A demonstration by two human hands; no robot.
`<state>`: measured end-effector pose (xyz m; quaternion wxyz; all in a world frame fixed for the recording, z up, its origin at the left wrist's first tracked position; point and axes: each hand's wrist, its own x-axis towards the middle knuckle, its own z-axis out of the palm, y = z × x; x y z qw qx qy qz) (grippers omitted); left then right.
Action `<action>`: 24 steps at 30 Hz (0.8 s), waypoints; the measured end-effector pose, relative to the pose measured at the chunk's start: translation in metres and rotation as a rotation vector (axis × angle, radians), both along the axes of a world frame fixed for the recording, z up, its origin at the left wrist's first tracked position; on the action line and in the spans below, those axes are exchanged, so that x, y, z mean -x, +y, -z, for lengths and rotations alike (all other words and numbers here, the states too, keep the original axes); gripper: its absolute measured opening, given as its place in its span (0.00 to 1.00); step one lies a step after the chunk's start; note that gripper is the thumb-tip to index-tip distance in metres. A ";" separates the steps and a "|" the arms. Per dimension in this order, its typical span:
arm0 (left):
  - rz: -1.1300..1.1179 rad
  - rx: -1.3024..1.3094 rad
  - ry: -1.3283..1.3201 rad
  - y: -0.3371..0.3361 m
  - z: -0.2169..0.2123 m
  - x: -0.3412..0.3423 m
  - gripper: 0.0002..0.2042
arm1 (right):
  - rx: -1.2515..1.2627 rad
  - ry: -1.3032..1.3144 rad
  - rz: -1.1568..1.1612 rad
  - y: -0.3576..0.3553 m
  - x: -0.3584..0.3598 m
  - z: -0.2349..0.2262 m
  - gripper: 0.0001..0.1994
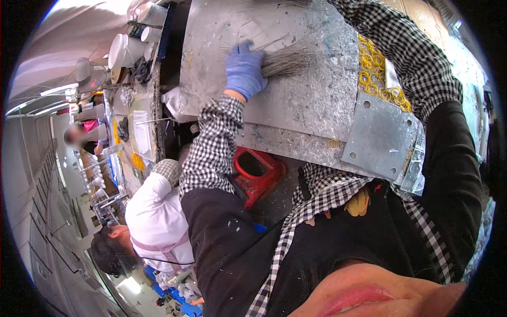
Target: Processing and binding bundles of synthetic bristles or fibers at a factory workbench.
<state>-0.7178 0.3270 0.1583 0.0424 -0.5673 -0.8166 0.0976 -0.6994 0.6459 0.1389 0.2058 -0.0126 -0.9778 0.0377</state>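
My left hand (244, 70), in a blue glove, closes around a bundle of thin grey wires (290, 61) over the metal tabletop (311, 119). The wires fan out to the right of the hand, and a few loose ones spread beyond its fingertips. Those fingertips are slightly blurred. My right arm (406, 47), in a checked sleeve cover, reaches up past the picture's top edge, so the right hand is out of sight. Close to where that sleeve leaves the picture, part of another dark wire bundle (288, 2) shows at the top.
Yellow rings (371, 63) lie along the table's right side, beside a grey plate with corner holes (380, 137). Below the table edge stands a red plastic stool (259, 171). A person in white (158, 222) sits at lower left. White buckets (125, 52) stand at upper left.
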 end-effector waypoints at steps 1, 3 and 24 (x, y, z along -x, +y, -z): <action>0.070 -0.025 0.071 0.001 -0.012 -0.002 0.33 | -0.030 0.052 -0.040 -0.005 -0.001 -0.002 0.14; 0.171 -0.101 0.178 0.013 -0.003 0.024 0.32 | 0.050 0.208 -0.246 -0.031 0.003 0.002 0.13; -0.329 0.124 -0.100 -0.127 0.029 -0.088 0.28 | -0.182 -0.267 -0.255 -0.149 -0.159 0.061 0.33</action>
